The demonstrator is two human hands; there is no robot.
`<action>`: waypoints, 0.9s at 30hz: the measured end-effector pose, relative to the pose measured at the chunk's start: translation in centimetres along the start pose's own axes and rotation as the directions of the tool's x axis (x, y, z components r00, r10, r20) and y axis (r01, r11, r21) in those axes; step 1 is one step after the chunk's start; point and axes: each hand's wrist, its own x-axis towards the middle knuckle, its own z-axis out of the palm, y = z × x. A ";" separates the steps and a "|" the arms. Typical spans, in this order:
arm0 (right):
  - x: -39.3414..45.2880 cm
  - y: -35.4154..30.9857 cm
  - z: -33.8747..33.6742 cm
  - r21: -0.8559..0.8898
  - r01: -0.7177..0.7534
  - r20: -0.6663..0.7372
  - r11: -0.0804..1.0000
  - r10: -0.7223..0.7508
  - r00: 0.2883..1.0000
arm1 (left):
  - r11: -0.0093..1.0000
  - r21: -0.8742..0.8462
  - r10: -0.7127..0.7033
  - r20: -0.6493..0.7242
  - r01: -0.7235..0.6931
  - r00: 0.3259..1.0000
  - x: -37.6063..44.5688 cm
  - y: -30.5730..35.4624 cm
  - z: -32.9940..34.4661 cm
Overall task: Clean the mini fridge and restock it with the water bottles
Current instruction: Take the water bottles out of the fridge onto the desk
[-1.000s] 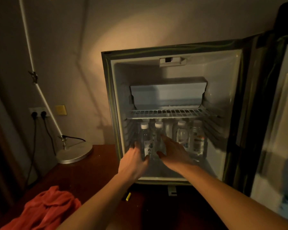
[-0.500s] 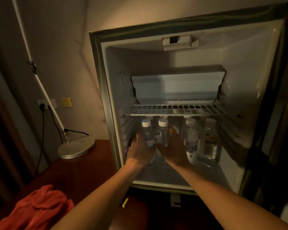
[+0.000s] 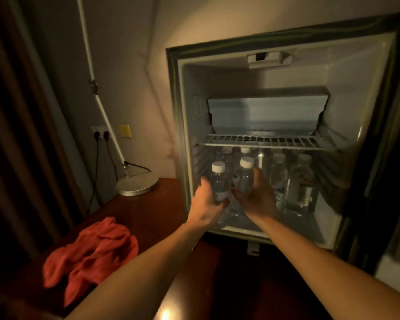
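Mini fridge (image 3: 183, 125) open at frame right, both hands on water bottles under the wire shelf (image 3: 259, 142).

Left hand (image 3: 206, 200) and right hand (image 3: 255, 197) each have fingers curled round one front bottle (image 3: 218, 181), (image 3: 244, 179) at mid-body. Likely full: moderately heavy, thin plastic, maybe slick; grip below the shoulder. More bottles (image 3: 300, 183) right. Dim room; dark wood counter (image 3: 148, 204), red cloth (image 3: 90, 248), lamp base (image 3: 136, 185) lower left.

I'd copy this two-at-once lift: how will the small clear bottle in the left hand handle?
The small clear white-capped water bottle looks full, so probably heavy for its size. Its smooth plastic may be slippery; the left hand wraps its lower half. Tall and narrow, it likely tips if nudged.
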 end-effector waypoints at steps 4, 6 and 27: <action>-2.9 -3.8 0.1 -0.002 0.025 0.039 1.000 -0.025 0.999 | 1.000 0.021 0.024 -0.036 -0.023 0.999 -4.3 -0.2 -4.1; -4.6 -5.7 0.8 0.009 0.111 0.056 0.994 -0.112 0.992 | 0.998 0.056 0.036 -0.076 -0.032 0.996 -6.1 -0.9 -6.4; -10.7 -23.0 20.1 0.365 0.270 0.286 0.891 -0.384 0.878 | 0.906 0.197 -0.211 -0.558 0.375 0.802 -15.8 -18.0 -29.9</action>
